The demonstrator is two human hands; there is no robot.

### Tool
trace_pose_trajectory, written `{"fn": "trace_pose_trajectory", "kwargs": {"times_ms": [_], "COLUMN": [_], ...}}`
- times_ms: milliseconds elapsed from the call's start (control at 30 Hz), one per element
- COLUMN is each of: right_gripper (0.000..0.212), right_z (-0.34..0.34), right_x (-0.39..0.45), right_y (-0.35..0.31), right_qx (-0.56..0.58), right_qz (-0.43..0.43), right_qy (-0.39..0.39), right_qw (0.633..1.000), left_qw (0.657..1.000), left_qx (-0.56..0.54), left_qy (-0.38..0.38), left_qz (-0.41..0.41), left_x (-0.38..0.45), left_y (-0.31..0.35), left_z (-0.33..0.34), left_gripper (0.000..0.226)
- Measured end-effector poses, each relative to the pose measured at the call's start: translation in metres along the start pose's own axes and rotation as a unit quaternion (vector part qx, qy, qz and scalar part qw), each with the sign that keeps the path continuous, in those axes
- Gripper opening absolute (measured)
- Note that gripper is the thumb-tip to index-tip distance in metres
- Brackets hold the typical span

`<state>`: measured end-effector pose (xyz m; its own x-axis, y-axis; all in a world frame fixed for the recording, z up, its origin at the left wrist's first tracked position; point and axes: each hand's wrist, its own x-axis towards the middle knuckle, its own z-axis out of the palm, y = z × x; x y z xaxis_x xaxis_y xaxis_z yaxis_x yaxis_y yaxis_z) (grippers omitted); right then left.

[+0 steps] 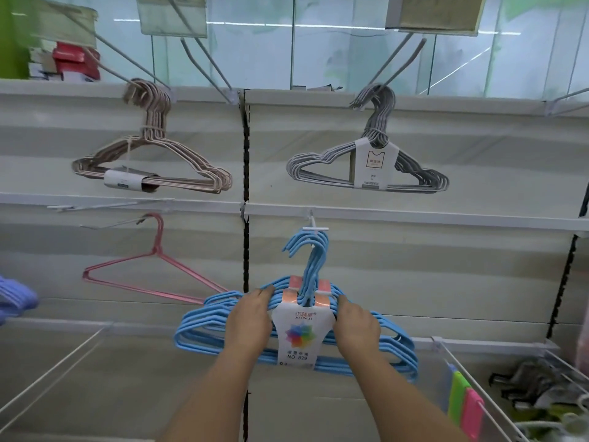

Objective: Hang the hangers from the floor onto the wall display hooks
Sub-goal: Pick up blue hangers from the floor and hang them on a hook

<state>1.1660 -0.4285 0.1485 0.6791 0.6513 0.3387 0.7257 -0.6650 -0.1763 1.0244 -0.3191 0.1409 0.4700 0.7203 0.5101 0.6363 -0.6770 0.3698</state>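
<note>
A bundle of blue hangers (197, 327) with a white card label is held up against the wall panel. Its hooks sit at the white display hook (314, 229) in the lower middle. My left hand (250, 320) grips the bundle's left shoulder, and my right hand (357, 325) grips the right shoulder, one on each side of the label. Whether the hooks rest fully on the display hook I cannot tell.
A beige hanger bundle (153, 164) and a grey hanger bundle (369, 167) hang on upper hooks. A single pink hanger (149, 269) hangs lower left, purple hangers (14, 298) at the far left edge. A wire basket (478, 393) with coloured items stands lower right.
</note>
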Motion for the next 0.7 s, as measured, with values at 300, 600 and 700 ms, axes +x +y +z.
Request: {"fn": "trace_pose_trajectory", "kwargs": {"times_ms": [300, 600, 700], "right_gripper": [0.048, 0.066, 0.061], "right_z": [0.011, 0.011, 0.006], "right_x": [-0.001, 0.001, 0.011], "right_y": [0.032, 0.02, 0.013], "right_qx": [0.166, 0.186, 0.188], "right_qz": [-0.068, -0.088, -0.051], "right_qy": [-0.008, 0.022, -0.008], "right_qw": [0.984, 0.978, 0.981], "left_qw": [0.994, 0.997, 0.997], "left_qx": [-0.1, -0.053, -0.047], "left_qy": [-0.039, -0.053, -0.052], "left_qz": [0.034, 0.017, 0.011], "left_x": [-0.007, 0.005, 0.008], "left_y": [0.012, 0.021, 0.02], "left_z": [0.017, 0.032, 0.035], "left_gripper": [0.058, 0.062, 0.061]}}
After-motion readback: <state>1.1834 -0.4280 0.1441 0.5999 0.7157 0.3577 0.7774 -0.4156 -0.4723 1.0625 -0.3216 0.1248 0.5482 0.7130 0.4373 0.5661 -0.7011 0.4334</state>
